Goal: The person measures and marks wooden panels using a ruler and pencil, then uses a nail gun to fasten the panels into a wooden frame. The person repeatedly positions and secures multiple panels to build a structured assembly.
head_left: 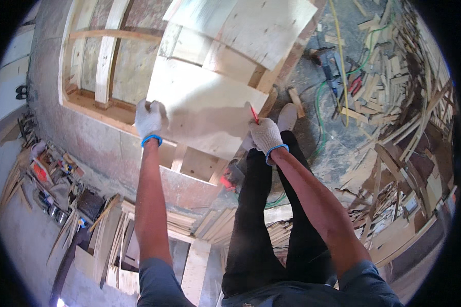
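Note:
Both hands wear white knit gloves with blue cuffs. At the lower left corner of a pale plywood sheet (205, 102), my left hand (151, 120) is closed on the edge, its fingers bent. My right hand (265, 135) is closed around a red pencil (253, 113), which points up and away beside the sheet's right edge. The sheet lies across a wooden frame (102, 66), partly covering its bars. Farther off, another plywood sheet (266, 30) rests on the same frame. The right hand's fingertips are partly hidden.
Right of my feet, a green hose (320, 107), a yellow cord (340, 56) and a dark power tool (329, 69) lie on the floor. Wood offcuts (384, 82) pile up beyond them. A red-and-grey tool (233, 176) sits near my leg. Boards (107, 240) and clutter fill the lower left.

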A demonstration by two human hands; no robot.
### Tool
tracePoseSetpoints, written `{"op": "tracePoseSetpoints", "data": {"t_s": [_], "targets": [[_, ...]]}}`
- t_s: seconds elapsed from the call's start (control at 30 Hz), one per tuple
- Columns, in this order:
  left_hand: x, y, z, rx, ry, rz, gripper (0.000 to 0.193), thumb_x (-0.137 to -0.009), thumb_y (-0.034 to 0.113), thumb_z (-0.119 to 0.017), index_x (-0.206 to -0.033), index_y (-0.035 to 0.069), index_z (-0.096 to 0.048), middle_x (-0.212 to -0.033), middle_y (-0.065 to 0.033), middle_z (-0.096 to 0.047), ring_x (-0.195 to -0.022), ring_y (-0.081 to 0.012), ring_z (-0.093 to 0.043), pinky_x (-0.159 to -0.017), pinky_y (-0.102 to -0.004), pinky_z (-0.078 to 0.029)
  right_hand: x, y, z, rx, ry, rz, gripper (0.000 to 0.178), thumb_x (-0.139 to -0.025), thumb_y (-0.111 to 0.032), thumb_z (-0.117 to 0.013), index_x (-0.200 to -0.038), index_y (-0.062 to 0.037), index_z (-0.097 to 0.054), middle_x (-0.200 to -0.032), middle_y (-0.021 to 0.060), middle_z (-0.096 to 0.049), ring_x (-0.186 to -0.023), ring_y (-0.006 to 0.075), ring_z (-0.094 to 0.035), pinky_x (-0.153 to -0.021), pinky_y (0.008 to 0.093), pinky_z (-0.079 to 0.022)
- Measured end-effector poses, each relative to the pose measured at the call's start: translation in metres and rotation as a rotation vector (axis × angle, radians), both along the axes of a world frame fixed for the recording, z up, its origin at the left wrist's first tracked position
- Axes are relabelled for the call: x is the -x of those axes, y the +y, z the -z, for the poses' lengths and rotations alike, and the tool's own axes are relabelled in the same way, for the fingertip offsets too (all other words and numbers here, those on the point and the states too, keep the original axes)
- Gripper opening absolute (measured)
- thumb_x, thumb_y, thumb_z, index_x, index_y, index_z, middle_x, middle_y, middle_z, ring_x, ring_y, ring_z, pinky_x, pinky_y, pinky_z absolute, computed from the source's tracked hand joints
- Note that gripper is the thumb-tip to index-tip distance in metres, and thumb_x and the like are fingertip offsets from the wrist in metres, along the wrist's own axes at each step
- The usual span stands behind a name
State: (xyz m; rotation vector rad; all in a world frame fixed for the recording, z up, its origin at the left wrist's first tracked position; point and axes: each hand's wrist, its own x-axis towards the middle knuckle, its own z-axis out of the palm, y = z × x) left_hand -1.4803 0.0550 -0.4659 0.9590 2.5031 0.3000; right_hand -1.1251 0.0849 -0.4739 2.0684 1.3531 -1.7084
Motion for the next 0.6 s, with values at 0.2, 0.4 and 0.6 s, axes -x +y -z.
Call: {"op": "tracePoseSetpoints", "data": {"t_s": [0.2,0.4,0.6], "targets": [[-0.003,0.069,-0.017,-0.041,0.131,0.208,0.051,-0.092,0.036,-0.056,-0.13,0.003,-0.057,-0.131,-0.0223,-0.057,-0.123,-0.0379,-0.054,-0.104,-0.0424,-0.042,-0.045,0.104,-0.013,-0.093,0.093,0.345,0.029,-0.096,-0.027,-0.053,-0.081,-0.0028,-0.058,-0.06,0.0035,-0.054,-0.044,0.0162,-0.054,-0.039,0.0299,-0.041],[-0.037,0.248,-0.02,-0.21,0.039,0.298,0.06,-0.094,0.041,-0.051,-0.138,0.0,-0.049,-0.142,-0.0215,-0.049,-0.133,-0.0365,-0.045,-0.111,-0.0404,-0.034,-0.06,0.196,0.035,-0.352,0.121,0.369,0.036,-0.094,-0.029,-0.051,-0.086,0.0033,-0.065,-0.061,0.0136,-0.062,-0.056,0.0248,-0.068,-0.05,0.0391,-0.052],[-0.005,0.27,0.021,-0.061,-0.272,0.282,0.045,-0.09,0.028,-0.061,-0.124,-0.001,-0.061,-0.123,-0.014,-0.063,-0.116,-0.0235,-0.057,-0.1,-0.0312,-0.043,-0.046,0.217,0.006,-0.183,0.084,0.261,0.036,-0.093,-0.028,-0.051,-0.088,0.0046,-0.066,-0.065,0.0164,-0.065,-0.06,0.0261,-0.07,-0.053,0.0375,-0.055]]}}
